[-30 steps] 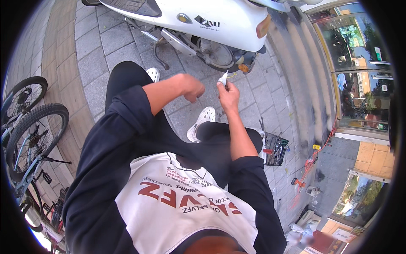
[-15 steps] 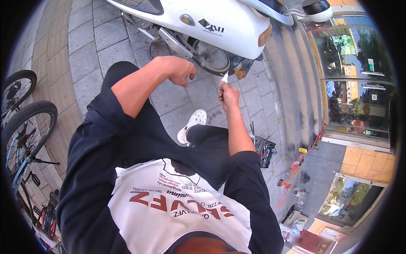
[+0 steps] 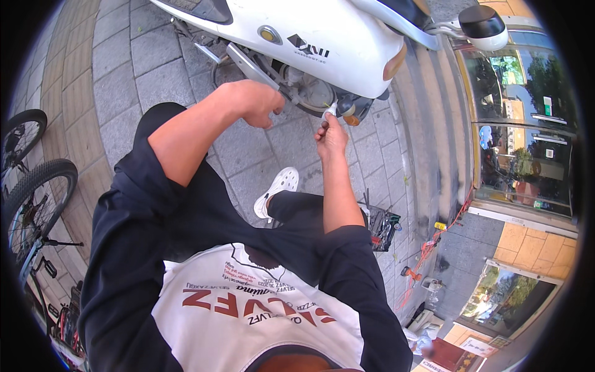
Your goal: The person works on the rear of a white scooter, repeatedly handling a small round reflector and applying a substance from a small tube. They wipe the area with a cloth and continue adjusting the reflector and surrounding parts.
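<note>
My right hand (image 3: 332, 130) is closed on a small white nozzled tube (image 3: 330, 111), held up beside the rear wheel (image 3: 310, 87) of a white scooter (image 3: 334, 34). My left hand (image 3: 260, 102) hangs to its left, in front of a metal side bracket (image 3: 251, 65), fingers loosely bent and apart with nothing visible in them; whether it touches the scooter I cannot tell. An orange lamp (image 3: 351, 119) sits at the scooter's rear, just right of the tube.
Bicycles (image 3: 37, 204) stand along the left on paving (image 3: 136, 68). An open tool case (image 3: 384, 230) lies by my right leg. To the right are steps (image 3: 437, 118), glass doors (image 3: 520, 161) and a red cord (image 3: 427, 248) with an orange power tool (image 3: 410, 273).
My left hand has moved up and left toward the scooter's bracket. My right hand, still holding the tube, has shifted slightly toward the orange lamp. The view has tilted a little.
</note>
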### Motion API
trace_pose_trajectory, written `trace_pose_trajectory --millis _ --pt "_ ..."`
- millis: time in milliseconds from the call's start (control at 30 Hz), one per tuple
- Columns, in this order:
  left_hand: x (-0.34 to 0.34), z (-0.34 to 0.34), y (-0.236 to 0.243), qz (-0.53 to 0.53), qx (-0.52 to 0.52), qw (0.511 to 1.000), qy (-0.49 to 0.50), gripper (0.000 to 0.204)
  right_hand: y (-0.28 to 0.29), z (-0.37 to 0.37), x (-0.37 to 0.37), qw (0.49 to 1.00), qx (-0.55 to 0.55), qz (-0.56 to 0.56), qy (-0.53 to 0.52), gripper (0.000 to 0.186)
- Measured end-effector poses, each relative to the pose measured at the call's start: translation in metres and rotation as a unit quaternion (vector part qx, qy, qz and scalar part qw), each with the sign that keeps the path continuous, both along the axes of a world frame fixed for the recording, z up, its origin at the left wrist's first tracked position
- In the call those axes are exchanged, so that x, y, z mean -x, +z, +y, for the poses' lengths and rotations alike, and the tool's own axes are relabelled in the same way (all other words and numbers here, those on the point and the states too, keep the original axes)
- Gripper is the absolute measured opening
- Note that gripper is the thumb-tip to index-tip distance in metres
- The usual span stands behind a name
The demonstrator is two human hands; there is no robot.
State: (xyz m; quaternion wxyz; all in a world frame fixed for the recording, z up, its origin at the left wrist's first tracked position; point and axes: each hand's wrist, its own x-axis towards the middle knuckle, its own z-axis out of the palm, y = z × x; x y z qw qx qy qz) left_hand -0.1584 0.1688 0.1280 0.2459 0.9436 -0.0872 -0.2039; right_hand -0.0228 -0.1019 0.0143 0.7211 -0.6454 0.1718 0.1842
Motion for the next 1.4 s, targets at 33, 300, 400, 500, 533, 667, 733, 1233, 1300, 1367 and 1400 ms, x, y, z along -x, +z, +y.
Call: trace_pose_trajectory --millis 33,300,400,500,533,667,733,1233,1300,1367,1400 --pt "-0.001 -0.001 0.003 0.010 -0.002 1.000 0.004 0.052 0.001 0.003 0.000 1.000 -0.003 0.007 -0.004 0.026" --pt "0.001 -0.005 0.009 0.024 -0.013 1.000 0.003 0.054 0.012 0.021 -0.005 0.997 -0.054 0.036 -0.048 0.024" --pt "0.003 -0.004 0.015 0.034 -0.011 0.999 0.011 0.054 0.015 0.026 -0.006 0.996 -0.061 0.037 -0.059 0.022" --pt "0.002 -0.004 0.015 0.037 -0.014 0.999 0.008 0.054 0.011 0.029 -0.009 0.994 -0.065 0.044 -0.073 0.021" --pt "0.003 -0.003 0.014 0.036 -0.014 0.999 0.007 0.054 0.011 0.031 -0.009 0.994 -0.065 0.044 -0.076 0.021" --pt "0.003 -0.002 0.014 0.033 -0.013 0.999 0.006 0.054 0.009 0.036 -0.008 0.993 -0.073 0.041 -0.084 0.020" --pt "0.003 -0.002 0.014 0.031 -0.012 0.999 0.005 0.054 0.010 0.038 -0.008 0.992 -0.078 0.043 -0.090 0.020" --pt "0.003 -0.002 0.014 0.022 -0.004 1.000 -0.001 0.055 0.009 0.055 -0.013 0.984 -0.107 0.040 -0.137 0.016" --pt "0.004 -0.002 0.016 0.025 -0.002 1.000 0.002 0.055 0.009 0.056 -0.013 0.983 -0.111 0.039 -0.141 0.016" --pt "0.005 -0.001 0.015 0.026 -0.002 1.000 0.003 0.056 0.010 0.057 -0.012 0.982 -0.105 0.039 -0.149 0.016" --pt "0.005 -0.001 0.015 0.026 -0.002 1.000 0.004 0.056 0.011 0.058 -0.012 0.982 -0.103 0.039 -0.153 0.015"
